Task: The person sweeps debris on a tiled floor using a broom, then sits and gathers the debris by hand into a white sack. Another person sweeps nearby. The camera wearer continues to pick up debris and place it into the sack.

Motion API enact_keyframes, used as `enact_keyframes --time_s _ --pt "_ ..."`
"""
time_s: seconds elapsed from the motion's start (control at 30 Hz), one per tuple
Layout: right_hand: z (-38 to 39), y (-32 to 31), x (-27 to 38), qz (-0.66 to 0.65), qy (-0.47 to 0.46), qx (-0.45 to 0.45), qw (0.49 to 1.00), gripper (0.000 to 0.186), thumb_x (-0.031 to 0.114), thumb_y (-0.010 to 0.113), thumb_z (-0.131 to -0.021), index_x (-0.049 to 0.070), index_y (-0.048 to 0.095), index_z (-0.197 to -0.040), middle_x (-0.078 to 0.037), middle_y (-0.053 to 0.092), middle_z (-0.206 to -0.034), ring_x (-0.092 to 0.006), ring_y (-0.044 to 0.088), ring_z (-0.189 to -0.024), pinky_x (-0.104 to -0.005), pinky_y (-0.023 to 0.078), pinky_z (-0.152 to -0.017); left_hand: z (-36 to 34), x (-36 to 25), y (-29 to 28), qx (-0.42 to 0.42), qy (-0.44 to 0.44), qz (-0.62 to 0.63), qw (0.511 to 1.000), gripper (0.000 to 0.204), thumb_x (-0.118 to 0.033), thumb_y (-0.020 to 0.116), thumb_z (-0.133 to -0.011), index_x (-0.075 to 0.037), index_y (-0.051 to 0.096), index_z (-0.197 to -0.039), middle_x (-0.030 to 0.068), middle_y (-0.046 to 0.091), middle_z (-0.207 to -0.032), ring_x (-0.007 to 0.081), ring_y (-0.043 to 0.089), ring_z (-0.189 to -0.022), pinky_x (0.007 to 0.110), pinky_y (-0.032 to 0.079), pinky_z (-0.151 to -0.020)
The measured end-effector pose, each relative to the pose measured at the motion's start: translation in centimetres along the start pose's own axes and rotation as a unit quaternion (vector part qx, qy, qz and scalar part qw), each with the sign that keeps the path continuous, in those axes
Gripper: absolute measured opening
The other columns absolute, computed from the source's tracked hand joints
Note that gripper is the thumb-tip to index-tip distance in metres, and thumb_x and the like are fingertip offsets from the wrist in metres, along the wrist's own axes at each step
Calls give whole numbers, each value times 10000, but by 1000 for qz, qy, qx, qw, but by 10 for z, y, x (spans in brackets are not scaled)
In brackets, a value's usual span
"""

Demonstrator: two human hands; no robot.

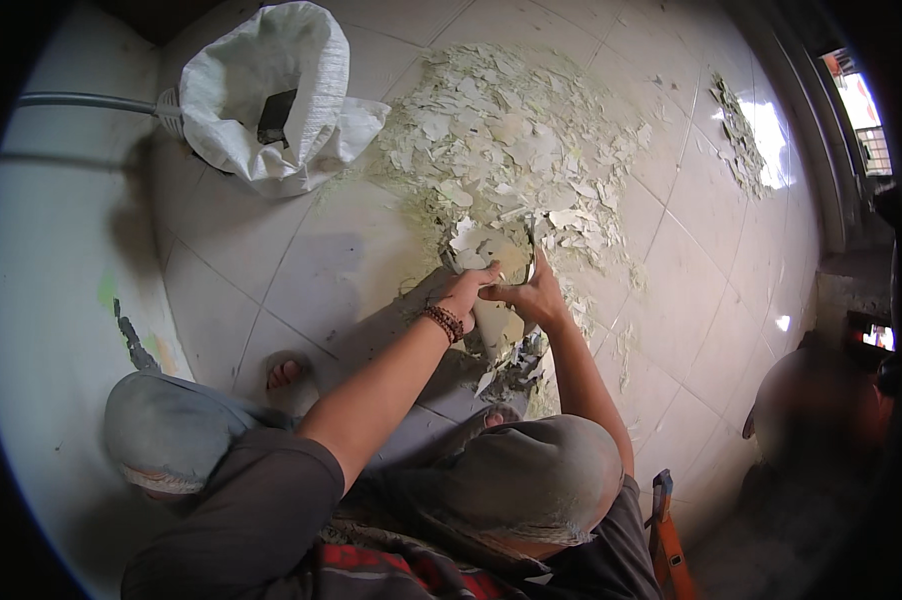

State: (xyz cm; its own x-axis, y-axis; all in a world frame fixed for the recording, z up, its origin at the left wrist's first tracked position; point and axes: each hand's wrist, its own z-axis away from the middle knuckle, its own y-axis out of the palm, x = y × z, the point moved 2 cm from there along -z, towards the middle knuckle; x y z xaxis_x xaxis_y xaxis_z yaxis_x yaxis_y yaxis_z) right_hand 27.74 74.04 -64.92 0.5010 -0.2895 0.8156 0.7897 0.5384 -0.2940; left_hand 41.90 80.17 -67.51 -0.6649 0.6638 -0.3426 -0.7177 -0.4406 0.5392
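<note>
Diagonally laid pale floor tiles (301, 270) fill my remote view. Across them spreads a broad pile of flakes (511, 130); left of it stands a white sack (316, 60). At the pile's near edge, I see the left hand (461, 297) and right hand (538, 298) gripping a load of flakes (493, 250) between them, fingers partly curled, some hidden.

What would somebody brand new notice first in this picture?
Probably the big heap of thin, pale, jagged flakes, spread across the light floor tiles at the top middle. At its near edge, the bare left hand and bare right hand are close together among the flakes. Up left, an open white woven sack has a flat dark piece inside.
</note>
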Motion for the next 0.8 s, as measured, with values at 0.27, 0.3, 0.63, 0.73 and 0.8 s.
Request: enact_keyframes --time_s 0.27,0.3,0.63,0.73,0.8 --pt "7 4 6 -105 -21 7 994 1110 247 960 -518 -44 355 -1402 -175 658 -1167 -265 654 -1034 -369 523 -908 15 -11 11 28 -7 21 999 438 -352 722 -868 -145 597 -1233 58 641 -1129 219 640 -967 424 544 -806" --pt "10 4 11 -114 -19 8 993 1064 219 954 -529 -34 377 -1386 -162 662 -1155 -252 653 -1022 -368 527 -897 18 -12 12 32 -11 20 999 440 -355 720 -869 -144 595 -1235 55 639 -1136 217 639 -972 422 543 -810" --pt "45 14 57 -158 -89 44 982 845 57 904 -582 6 478 -1311 -115 675 -1121 -217 649 -999 -347 537 -878 53 -8 11 47 113 67 990 402 -177 691 -914 -113 551 -1286 49 629 -1204 200 620 -1069 378 526 -874" --pt "50 17 70 -108 -115 21 987 894 77 909 -577 9 460 -1348 -134 673 -1152 -230 652 -1029 -360 536 -892 68 -15 11 73 146 85 983 422 -127 708 -892 -114 538 -1278 42 634 -1187 202 619 -1081 379 538 -863" --pt "54 16 84 -60 -121 8 991 943 113 916 -571 12 440 -1378 -153 672 -1167 -247 656 -1050 -370 535 -902 78 -18 14 67 146 117 980 442 -118 705 -892 -110 521 -1294 46 629 -1205 205 620 -1084 378 536 -876"
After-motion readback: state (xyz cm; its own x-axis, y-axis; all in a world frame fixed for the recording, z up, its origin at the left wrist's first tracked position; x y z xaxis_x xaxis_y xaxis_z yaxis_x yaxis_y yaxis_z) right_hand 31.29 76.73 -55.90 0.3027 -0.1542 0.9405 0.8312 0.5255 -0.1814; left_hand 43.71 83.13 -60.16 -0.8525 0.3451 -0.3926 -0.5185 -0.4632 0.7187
